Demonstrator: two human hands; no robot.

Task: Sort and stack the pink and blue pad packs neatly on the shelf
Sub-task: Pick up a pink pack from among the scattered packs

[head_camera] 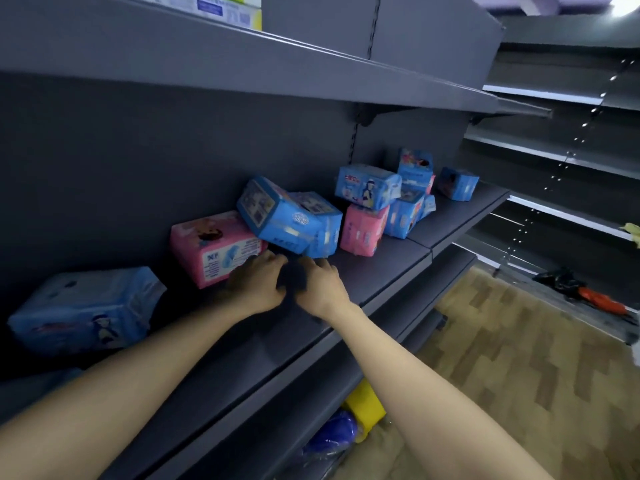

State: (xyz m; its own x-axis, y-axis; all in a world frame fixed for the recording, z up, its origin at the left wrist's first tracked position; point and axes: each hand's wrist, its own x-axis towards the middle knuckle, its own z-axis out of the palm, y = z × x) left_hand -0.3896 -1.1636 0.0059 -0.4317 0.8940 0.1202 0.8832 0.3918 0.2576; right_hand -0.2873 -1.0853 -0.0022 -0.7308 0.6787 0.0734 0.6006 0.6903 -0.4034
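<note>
Pink and blue pad packs lie jumbled on a dark grey shelf [398, 271]. A pink pack [214, 247] lies at centre left, and a tilted blue pack [277, 216] leans over it with another blue pack [323, 226] beside it. Further right stands a second pink pack [363, 230] under a blue pack [367, 185], with several more blue packs behind. A large blue pack [86, 310] lies at the near left. My left hand [258, 282] and my right hand [318, 285] hover side by side just below the tilted blue pack, fingers loosely bent, holding nothing.
An upper shelf [242, 60] overhangs the work shelf, with boxes at its top left. Below the shelf edge sit a yellow item [365, 407] and a blue item [332, 431]. Wood-pattern floor [519, 358] lies to the right, and grey shelving runs along the far right.
</note>
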